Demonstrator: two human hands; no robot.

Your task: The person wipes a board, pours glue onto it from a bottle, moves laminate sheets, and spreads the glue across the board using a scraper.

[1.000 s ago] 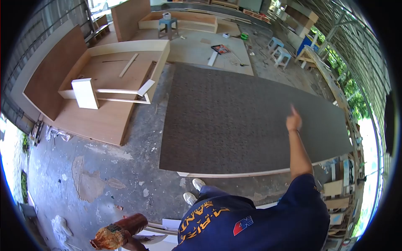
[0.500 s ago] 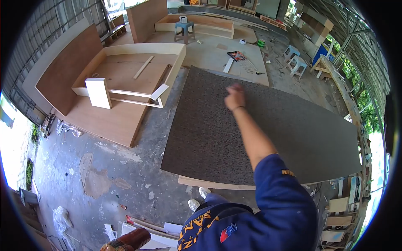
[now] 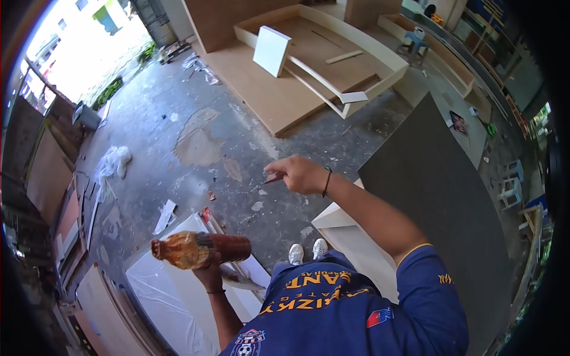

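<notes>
I see the left hand [image 3: 209,274] clasping a stained bottle [image 3: 193,249]; the right hand [image 3: 303,175] (bunched, can't tell what's pinched) hangs above floor [image 3: 154,160].

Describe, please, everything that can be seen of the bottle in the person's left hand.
The bottle tapers to a narrow neck. Its neck and shoulder look crusted with blotchy orange-brown residue; the other end is smoother and dark reddish brown, with a darker, worn-looking band between. The coating hides what it is made of, and its contents cannot be told. It lies sideways across the view, neck toward the picture's left, gripped around its middle by the left hand.
</notes>
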